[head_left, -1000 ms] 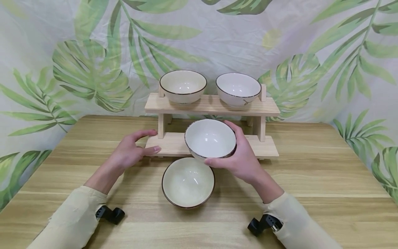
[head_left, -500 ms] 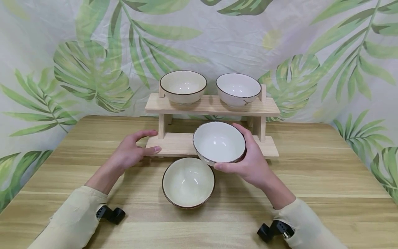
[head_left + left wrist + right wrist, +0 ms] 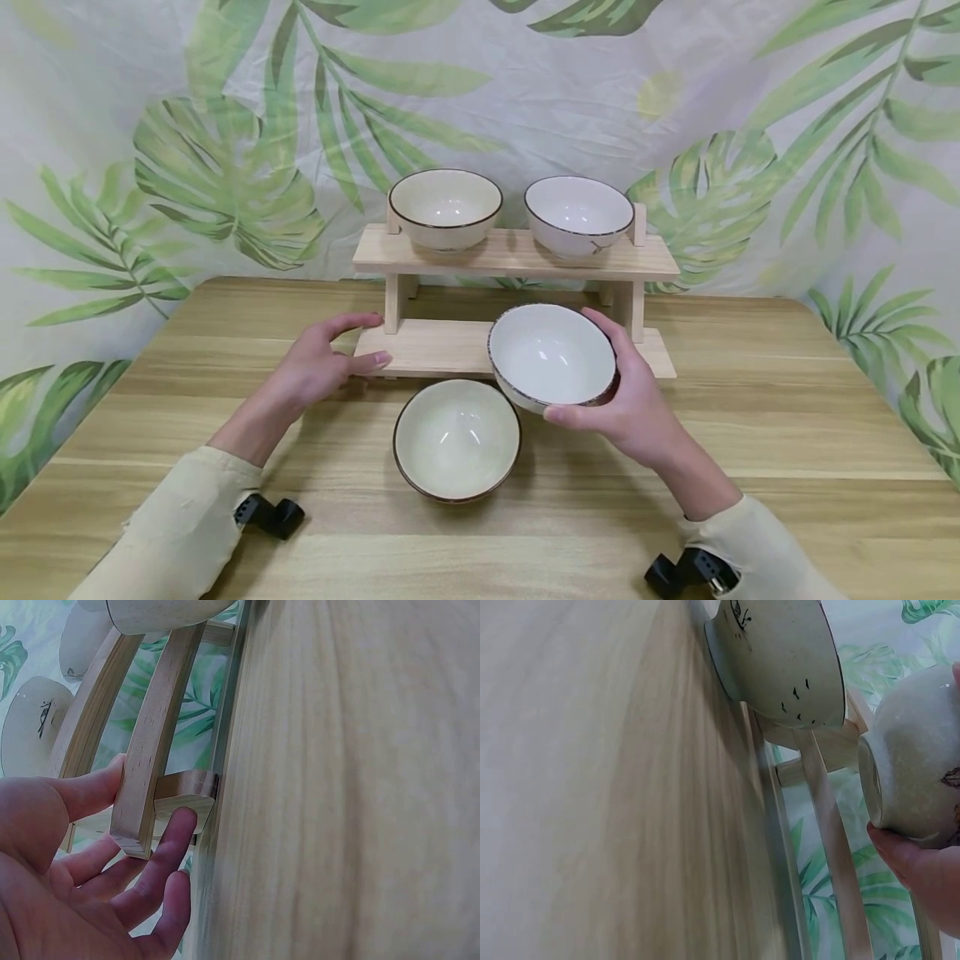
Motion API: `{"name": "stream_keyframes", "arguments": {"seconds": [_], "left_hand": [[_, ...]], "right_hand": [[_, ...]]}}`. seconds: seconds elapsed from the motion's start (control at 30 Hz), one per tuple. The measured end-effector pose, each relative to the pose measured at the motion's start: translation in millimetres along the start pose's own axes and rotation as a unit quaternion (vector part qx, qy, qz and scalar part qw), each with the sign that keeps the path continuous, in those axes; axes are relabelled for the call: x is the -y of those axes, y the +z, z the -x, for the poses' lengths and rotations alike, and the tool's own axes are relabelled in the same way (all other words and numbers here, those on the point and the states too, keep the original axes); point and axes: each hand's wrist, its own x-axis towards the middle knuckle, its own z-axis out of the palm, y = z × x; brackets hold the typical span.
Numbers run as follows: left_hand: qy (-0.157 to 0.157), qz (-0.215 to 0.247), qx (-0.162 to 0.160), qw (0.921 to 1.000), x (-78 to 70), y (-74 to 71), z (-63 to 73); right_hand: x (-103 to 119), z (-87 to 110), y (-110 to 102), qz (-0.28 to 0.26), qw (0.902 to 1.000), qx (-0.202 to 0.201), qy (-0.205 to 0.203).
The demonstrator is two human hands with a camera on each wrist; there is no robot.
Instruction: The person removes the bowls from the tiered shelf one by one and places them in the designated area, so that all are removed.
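Observation:
My right hand (image 3: 637, 408) grips a white bowl (image 3: 551, 354) with a dark speckled rim by its right side, the thumb at the near side. The bowl is off the table, tilted towards me, in front of the lower shelf (image 3: 427, 346) of a two-tier wooden stand. In the right wrist view its foot and underside (image 3: 915, 757) show. My left hand (image 3: 318, 362) holds the left end of that shelf; the left wrist view shows the thumb on one face of the board (image 3: 161, 712) and fingers round the other. A cream bowl (image 3: 457, 437) with a brown rim stands upright on the table.
On the upper shelf (image 3: 517, 265) sit a cream bowl (image 3: 446, 208) at the left and a white bowl (image 3: 577, 212) at the right. A leaf-print cloth (image 3: 570, 100) hangs behind the wooden table (image 3: 780, 400).
My right hand has carried the white bowl to the right and slightly towards me, away from above the cream bowl. The left hand keeps its place on the stand.

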Motion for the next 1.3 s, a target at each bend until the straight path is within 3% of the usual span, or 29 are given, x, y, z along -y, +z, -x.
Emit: {"name": "stream_keyframes", "arguments": {"seconds": [1.03,1.3], "left_hand": [[-0.004,0.018,0.000,0.9998,1.1,-0.5,0.2],[-0.005,0.017,0.001,0.9998,1.9,-0.6,-0.1]], "right_hand": [[-11.1,23.6,-22.3,-0.005,0.9991,0.037,-0.019],[-16.7,29.2,-30.8,-0.018,0.9968,0.071,-0.033]]}}
